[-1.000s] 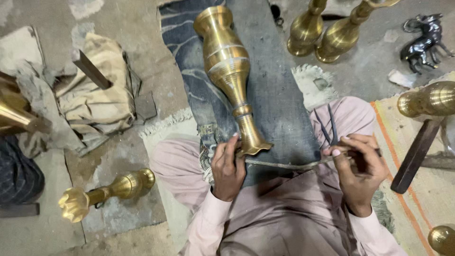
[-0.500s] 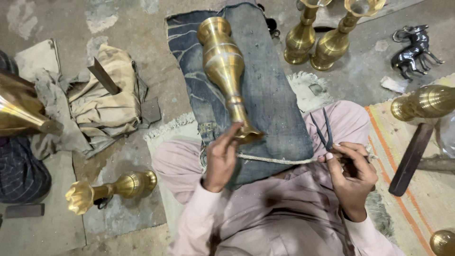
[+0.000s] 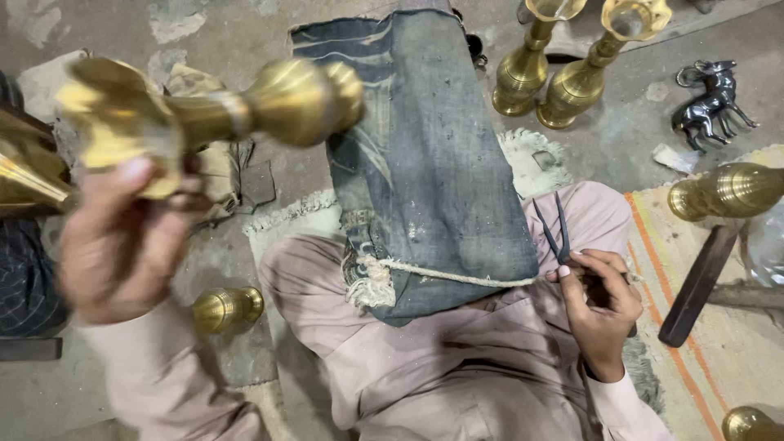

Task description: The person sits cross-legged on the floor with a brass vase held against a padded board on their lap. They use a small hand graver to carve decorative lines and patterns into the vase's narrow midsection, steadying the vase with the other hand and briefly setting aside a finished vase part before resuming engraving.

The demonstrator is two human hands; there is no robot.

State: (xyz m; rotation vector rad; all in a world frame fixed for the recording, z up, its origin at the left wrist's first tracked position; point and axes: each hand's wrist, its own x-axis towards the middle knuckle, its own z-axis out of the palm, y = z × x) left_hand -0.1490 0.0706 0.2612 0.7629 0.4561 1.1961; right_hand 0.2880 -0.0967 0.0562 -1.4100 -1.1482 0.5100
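Left hand [image 3: 122, 237] is raised close to the camera at frame left, motion-blurred, fingers wrapped around the flared foot of a brass vase [image 3: 220, 110]. Vase is lifted off the floor, lying roughly sideways, rounded body pointing right toward the denim cloth [image 3: 433, 163].

Right hand [image 3: 600, 306] rests low at right over the person's lap, closed on a dark thin metal tool [image 3: 555, 233] whose two prongs stick up past the fingers. A frayed rope [image 3: 441, 275] runs across the lower end of the cloth toward this hand; can't tell if the fingers grip it as well.

Cloth is draped lengthwise over the person's legs, which are in pale pink clothing, and extends away onto the concrete floor [image 3: 237, 24].

Around:
- two tall brass vases [image 3: 563, 65] standing upright at top right, just beside each other
- dark metal animal figurine [image 3: 710, 102] further right
- another brass piece [image 3: 727, 189] lying at the right edge, over a striped mat
- dark bar [image 3: 694, 286] below it
- small brass part [image 3: 227, 308] on the floor, lower left, under the raised arm
- crumpled rags behind the lifted vase, mostly hidden.
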